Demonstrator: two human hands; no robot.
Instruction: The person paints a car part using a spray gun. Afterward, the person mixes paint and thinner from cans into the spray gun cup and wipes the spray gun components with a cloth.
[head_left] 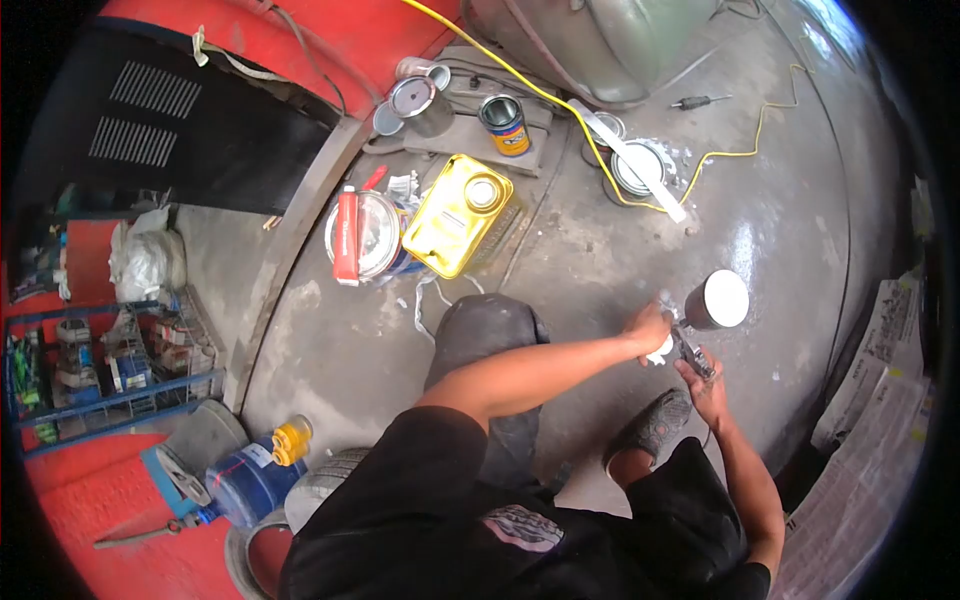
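My left hand (650,330) is closed at a small white piece (660,350), whose shape I cannot make out. My right hand (706,388) is wrapped round a dark handheld tool (692,352), which points up toward my left hand. The two hands are close together above the floor. Just beyond them stands a dark round container (720,300) with a white top.
On the grey floor (590,260) stand a gold rectangular can (450,215), a round tin (375,235) with a red tube (346,238) on it, and an open orange-and-blue can (508,138). A white strip (635,165) crosses a tin. A yellow cord (735,154) runs nearby.
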